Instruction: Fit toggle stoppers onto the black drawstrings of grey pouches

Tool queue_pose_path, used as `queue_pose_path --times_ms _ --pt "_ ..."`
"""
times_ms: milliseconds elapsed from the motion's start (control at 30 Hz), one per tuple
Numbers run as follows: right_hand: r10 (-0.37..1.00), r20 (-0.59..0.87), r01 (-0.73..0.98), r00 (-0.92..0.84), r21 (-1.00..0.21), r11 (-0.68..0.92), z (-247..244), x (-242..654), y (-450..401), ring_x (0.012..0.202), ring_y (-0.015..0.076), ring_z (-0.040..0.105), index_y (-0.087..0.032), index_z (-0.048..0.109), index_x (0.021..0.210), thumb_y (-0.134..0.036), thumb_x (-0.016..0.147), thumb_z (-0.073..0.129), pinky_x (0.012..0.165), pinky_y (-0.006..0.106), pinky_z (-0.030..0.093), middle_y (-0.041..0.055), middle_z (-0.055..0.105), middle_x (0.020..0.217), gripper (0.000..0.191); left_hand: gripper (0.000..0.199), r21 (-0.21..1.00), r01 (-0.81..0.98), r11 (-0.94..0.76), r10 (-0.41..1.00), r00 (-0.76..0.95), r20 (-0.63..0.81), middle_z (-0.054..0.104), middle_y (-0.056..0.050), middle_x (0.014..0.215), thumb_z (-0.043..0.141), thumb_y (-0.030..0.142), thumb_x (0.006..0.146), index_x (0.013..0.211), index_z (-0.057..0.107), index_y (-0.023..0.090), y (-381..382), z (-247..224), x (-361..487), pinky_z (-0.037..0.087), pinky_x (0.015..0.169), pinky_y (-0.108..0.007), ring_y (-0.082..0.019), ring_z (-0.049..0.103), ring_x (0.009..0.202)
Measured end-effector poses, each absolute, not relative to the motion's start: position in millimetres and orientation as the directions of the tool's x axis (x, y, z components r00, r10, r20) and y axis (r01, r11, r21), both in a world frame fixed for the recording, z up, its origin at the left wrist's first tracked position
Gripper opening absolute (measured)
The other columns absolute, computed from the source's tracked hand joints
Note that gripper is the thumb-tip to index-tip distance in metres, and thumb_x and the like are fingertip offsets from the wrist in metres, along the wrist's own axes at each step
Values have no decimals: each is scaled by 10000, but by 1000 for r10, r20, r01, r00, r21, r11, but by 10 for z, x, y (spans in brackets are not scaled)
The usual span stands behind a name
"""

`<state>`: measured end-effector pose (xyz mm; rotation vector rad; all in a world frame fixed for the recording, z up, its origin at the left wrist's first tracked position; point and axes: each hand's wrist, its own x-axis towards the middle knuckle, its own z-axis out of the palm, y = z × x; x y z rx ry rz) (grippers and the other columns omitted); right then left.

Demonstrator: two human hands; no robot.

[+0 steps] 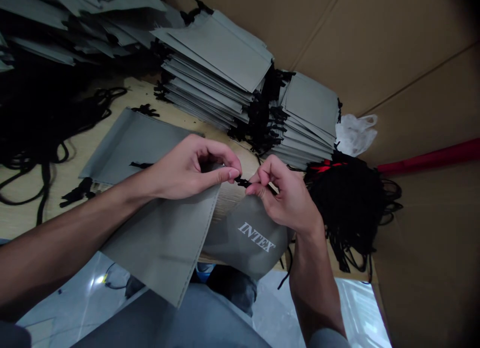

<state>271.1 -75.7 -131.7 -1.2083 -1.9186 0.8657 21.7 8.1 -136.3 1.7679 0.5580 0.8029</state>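
Observation:
Between my two hands runs a short stretch of knotted black cord (243, 182). My left hand (195, 168) pinches its left end between thumb and forefinger, and my right hand (283, 190) pinches the right end. Beneath my left hand a grey fabric pouch (168, 243) with a stitched edge hangs down past the table's front edge. A second grey pouch (243, 238), printed INTEX in white, lies under my right hand. Behind my left wrist, another grey pouch (127, 143) lies flat on the table with black cord ends at its corners.
Two stacks of grey pouches, a taller stack (217, 53) and a smaller stack (307, 113), stand at the back against cardboard (412, 53). Loose black cords (45, 113) spread at left; a black cord bundle (348, 203) sits at right near a clear plastic bag (356, 133).

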Motion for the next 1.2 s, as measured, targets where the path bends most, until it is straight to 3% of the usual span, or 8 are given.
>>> queue_pose_path --times_ms 333,967,1200 --pt "922 191 444 -337 -831 334 -1319 2711 -750 838 194 802 -289 505 967 -69 973 713 676 305 589 -31 687 895 302 73 967 -30 -252 692 693 202 860 -11 846 849 262 978 978 863 191 76 -1321 225 591 712 -167 -120 776 774" --pt "898 128 452 -420 -829 329 -1292 2720 -729 834 195 816 -291 503 982 -104 1024 688 636 305 534 -42 630 860 266 121 941 9 -337 639 737 222 862 -18 885 833 321 1017 979 873 213 103 -1367 179 572 728 -203 -136 764 803" --pt "889 130 481 -440 -802 355 -1273 2698 -728 842 171 812 -282 532 1008 -26 989 654 679 280 537 -58 674 868 285 181 935 40 -351 655 725 215 875 -28 961 924 321 884 989 847 195 62 -1375 216 624 830 -229 -162 803 896"
